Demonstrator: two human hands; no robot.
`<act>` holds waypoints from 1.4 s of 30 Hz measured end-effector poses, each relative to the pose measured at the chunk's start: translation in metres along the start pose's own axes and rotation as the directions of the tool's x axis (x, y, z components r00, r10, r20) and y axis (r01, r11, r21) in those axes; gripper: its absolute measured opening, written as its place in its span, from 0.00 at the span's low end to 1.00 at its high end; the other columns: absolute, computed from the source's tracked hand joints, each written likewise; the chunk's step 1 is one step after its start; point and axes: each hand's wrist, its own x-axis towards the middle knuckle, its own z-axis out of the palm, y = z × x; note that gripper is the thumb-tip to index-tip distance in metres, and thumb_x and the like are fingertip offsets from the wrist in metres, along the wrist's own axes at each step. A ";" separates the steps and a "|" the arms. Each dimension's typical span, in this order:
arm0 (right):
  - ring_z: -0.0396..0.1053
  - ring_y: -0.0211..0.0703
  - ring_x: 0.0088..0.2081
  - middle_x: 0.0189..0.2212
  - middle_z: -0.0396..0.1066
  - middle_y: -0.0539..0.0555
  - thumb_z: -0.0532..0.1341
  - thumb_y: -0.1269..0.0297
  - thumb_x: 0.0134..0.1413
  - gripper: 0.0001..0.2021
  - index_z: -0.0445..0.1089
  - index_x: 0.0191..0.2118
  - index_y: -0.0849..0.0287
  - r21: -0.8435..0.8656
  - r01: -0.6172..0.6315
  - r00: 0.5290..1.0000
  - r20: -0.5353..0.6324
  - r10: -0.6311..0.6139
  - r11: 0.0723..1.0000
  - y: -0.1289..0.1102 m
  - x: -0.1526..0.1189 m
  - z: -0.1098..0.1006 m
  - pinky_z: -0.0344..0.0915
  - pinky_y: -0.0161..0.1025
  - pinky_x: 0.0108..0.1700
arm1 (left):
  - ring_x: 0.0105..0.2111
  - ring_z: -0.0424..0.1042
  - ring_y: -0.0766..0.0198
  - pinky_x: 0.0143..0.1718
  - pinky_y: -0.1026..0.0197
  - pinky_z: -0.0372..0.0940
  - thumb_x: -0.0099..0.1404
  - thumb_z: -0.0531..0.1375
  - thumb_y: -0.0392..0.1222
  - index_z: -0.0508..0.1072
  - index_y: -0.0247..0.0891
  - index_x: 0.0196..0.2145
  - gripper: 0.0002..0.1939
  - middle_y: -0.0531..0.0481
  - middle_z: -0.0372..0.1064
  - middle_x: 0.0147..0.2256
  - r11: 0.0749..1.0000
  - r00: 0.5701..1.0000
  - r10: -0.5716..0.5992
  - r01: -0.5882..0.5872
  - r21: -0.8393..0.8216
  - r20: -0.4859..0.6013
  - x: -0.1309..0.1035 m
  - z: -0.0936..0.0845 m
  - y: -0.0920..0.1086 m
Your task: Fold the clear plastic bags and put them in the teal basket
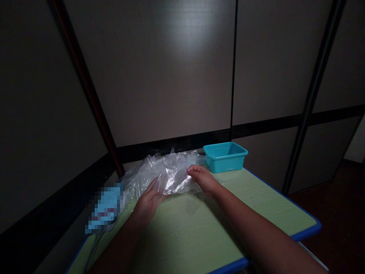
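Observation:
A clear plastic bag [176, 182] is stretched between my two hands above the table. My left hand [147, 202] grips its left side, the thumb on the near face and the fingers partly behind the film. On the other side, my right hand [201, 178] pinches the bag's edge between thumb and fingertips. Behind and to the left lies a crumpled heap of clear plastic bags [137, 174]; where the held bag ends and the heap begins is hard to tell.
A turquoise plastic basin [226, 163] stands at the table's back right. At the left edge lies a light-blue item [105, 207], blurred by pixels. The pale green table [176, 239] has blue edging. Dark-trimmed panels [171, 83] rise right behind it.

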 end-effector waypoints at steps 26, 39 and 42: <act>0.67 0.38 0.23 0.22 0.72 0.53 0.61 0.51 0.46 0.17 0.65 0.24 0.62 0.086 -0.085 0.973 0.220 0.064 0.993 -0.003 -0.007 0.003 0.60 0.34 0.28 | 0.32 0.69 0.63 0.35 0.65 0.61 0.57 0.61 0.46 0.73 0.36 0.35 0.11 0.50 0.71 0.32 0.968 0.983 -0.069 0.025 0.248 0.171 -0.007 0.008 0.005; 0.62 0.34 0.19 0.20 0.69 0.51 0.64 0.49 0.41 0.18 0.63 0.23 0.61 0.058 -0.126 0.978 0.176 0.114 0.990 -0.004 -0.007 0.003 0.56 0.32 0.22 | 0.29 0.66 0.68 0.33 0.67 0.60 0.57 0.62 0.45 0.68 0.39 0.38 0.12 0.52 0.67 0.31 0.994 0.929 -0.110 0.101 0.043 0.353 -0.012 0.009 0.008; 0.62 0.34 0.19 0.20 0.69 0.52 0.64 0.49 0.40 0.18 0.63 0.23 0.61 0.042 -0.121 0.978 0.177 0.112 0.992 -0.005 -0.007 0.004 0.56 0.32 0.23 | 0.32 0.68 0.65 0.35 0.65 0.60 0.56 0.63 0.45 0.69 0.40 0.42 0.16 0.50 0.69 0.34 0.987 0.919 -0.162 0.147 0.070 0.359 -0.013 0.009 0.007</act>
